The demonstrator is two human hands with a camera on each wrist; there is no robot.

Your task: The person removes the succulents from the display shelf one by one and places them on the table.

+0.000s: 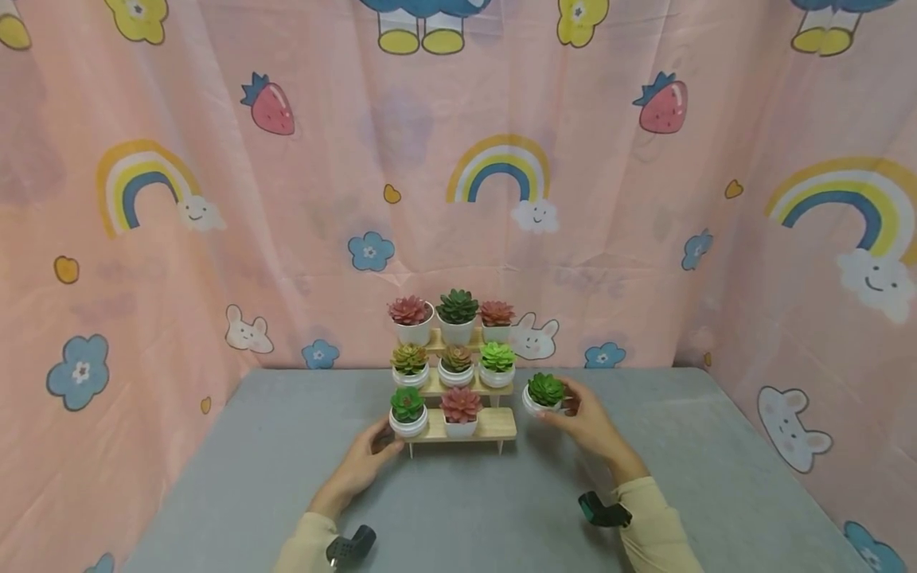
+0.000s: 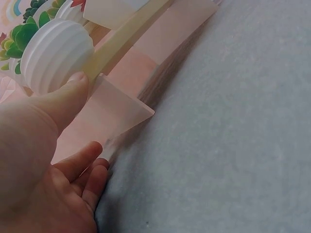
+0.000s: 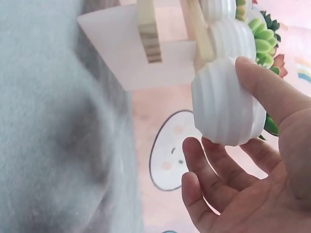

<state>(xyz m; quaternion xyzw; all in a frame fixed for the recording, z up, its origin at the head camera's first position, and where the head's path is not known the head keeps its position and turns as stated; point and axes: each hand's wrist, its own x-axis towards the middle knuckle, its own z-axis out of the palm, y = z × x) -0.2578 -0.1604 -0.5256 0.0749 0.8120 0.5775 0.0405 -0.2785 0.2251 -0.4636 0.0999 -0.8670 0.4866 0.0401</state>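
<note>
My right hand (image 1: 589, 419) pinches a potted green succulent (image 1: 546, 389) between thumb and fingers, in the air just right of a three-tier wooden plant stand (image 1: 494, 426). The right wrist view shows its ribbed white pot (image 3: 226, 104) with the thumb on the near side. At the left end of the bottom tier, my left hand (image 1: 365, 458) has its thumb against the shelf end and the base of another green succulent's pot (image 2: 58, 56). Its other fingers (image 2: 95, 182) are loosely bent beside the stand's white leg (image 2: 114, 104). A pink succulent (image 1: 461, 406) stands mid-tier.
Three potted succulents fill the top tier, including a dark green one (image 1: 457, 310). The middle tier carries three more, with a bright green one (image 1: 497, 360) at its right. The stand is on a grey table (image 1: 458, 509) before a pink printed curtain (image 1: 322, 239).
</note>
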